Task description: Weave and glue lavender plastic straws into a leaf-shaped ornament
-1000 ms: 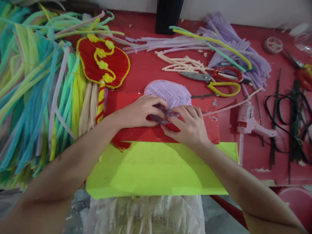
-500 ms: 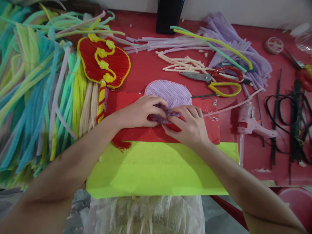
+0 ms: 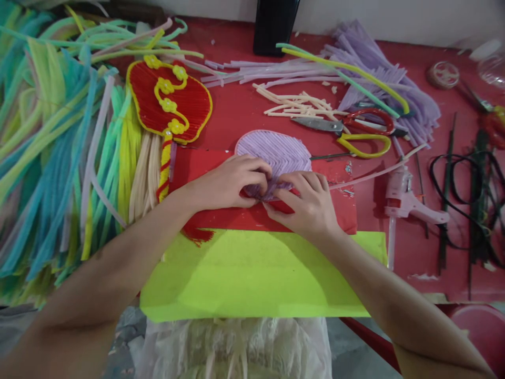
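A rounded purple fan-shaped piece (image 3: 276, 150), made of pipe cleaners laid in slanting rows, lies over a red board (image 3: 205, 210). My left hand (image 3: 240, 181) has its fingers curled on the lower left edge of this piece. From the other side, my right hand (image 3: 305, 200) pinches the lower edge close to the left fingertips. A pink pipe cleaner (image 3: 374, 172) runs out to the right from under my right hand. What exactly lies between the fingertips is hidden.
Left stands a finished red fan (image 3: 158, 110) with yellow flowers beside heaped pipe cleaners (image 3: 59, 158). Scissors (image 3: 363, 142), a pink glue gun (image 3: 406, 195), cream offcuts (image 3: 295, 102) and purple pipe cleaners (image 3: 386, 89) lie right and behind. A lime sheet (image 3: 260, 279) covers the front edge.
My left fingers have shifted very slightly at the lower edge of the purple piece. Everything else stays practically where it was.
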### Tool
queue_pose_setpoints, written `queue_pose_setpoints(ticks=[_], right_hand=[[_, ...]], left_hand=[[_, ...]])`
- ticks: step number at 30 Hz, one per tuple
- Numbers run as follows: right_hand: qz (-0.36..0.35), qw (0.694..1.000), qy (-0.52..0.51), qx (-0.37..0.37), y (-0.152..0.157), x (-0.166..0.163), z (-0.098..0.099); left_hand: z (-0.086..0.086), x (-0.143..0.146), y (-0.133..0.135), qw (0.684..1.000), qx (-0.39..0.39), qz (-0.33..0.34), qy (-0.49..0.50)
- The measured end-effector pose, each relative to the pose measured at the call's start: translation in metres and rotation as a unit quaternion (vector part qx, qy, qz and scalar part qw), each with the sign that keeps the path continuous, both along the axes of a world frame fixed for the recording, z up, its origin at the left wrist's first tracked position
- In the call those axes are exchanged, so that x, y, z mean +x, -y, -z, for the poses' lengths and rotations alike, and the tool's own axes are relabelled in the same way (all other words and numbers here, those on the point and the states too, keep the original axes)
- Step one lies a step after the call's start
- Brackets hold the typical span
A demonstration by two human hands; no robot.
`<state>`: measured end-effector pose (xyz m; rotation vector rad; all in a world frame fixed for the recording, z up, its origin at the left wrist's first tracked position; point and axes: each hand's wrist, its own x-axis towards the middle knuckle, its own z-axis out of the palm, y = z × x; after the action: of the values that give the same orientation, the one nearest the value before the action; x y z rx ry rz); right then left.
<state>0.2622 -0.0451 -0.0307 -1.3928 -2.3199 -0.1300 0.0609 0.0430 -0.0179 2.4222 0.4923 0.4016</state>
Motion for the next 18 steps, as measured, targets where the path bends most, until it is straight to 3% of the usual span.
queue_pose_setpoints(ticks=[18], right_hand=[[0.006,1.0,0.001,0.011,0.0009,-0.001,-0.0008]], left_hand=[[0.0015,0.0005,0.0004,1.0,0.003,0.001,0.01]])
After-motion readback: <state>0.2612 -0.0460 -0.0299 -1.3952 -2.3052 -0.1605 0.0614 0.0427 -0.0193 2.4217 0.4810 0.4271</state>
